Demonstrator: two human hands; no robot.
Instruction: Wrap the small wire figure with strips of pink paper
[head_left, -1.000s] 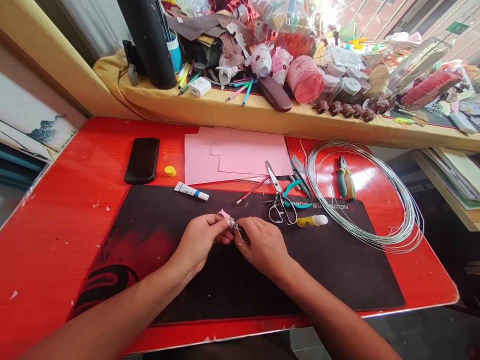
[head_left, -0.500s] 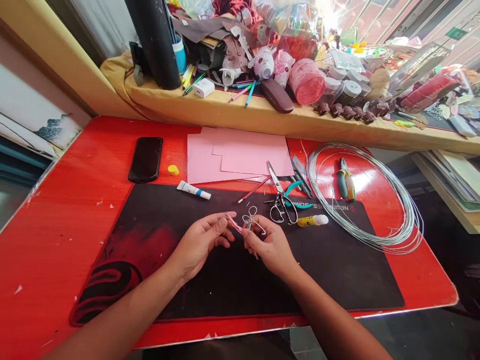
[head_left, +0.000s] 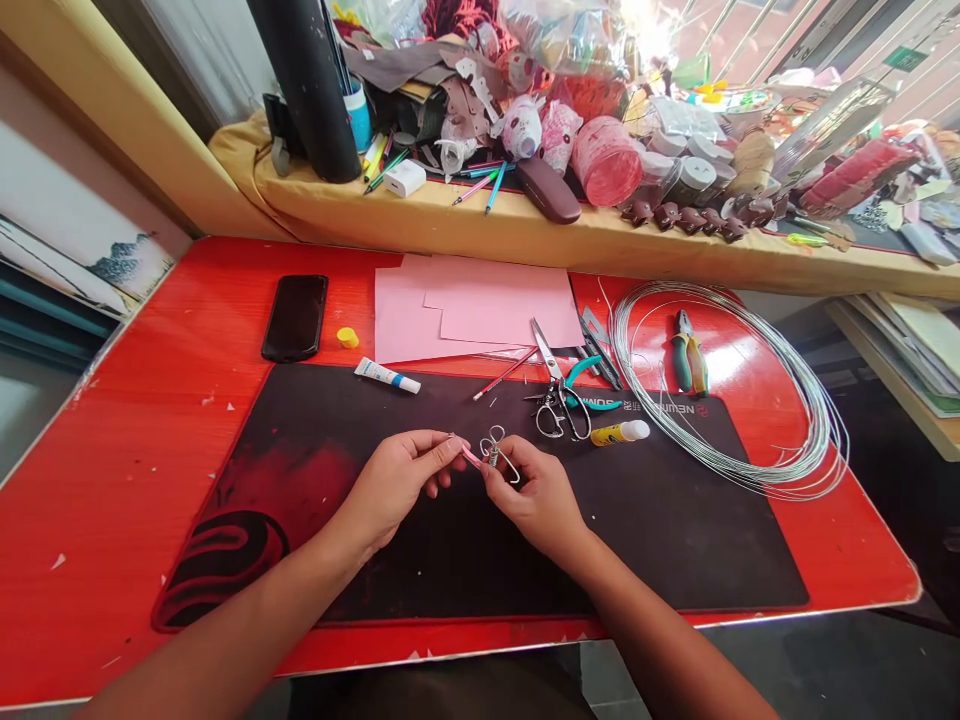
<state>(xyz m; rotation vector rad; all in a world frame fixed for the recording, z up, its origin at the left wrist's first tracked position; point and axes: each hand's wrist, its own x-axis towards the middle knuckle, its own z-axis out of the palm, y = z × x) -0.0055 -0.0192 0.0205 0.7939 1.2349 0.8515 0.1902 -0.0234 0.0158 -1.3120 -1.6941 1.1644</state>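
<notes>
- Here you are, working right over the black mouse mat [head_left: 660, 540], your left hand [head_left: 394, 480] and right hand [head_left: 536, 500] close together at its middle!
- Your left fingers [head_left: 450, 447] are pinched on one end of a narrow pink paper strip [head_left: 471, 455], its far end running toward your right hand.
- Your right fingers [head_left: 499, 473] are curled and closed around a small twisted wire piece [head_left: 495, 448], with its loops standing clear above them.
- The step in hand looks like joining strip to wire.
- The next move calls for a steady pinch from both hands, so the strip stays seated on the wire.
- Just up from your right hand, teal-handled scissors [head_left: 559, 400] lie open on the mat.
- Out to the right, a coil of silver wire [head_left: 825, 430] circles around green-and-orange pliers [head_left: 688, 365] on the red counter [head_left: 150, 450].
</notes>
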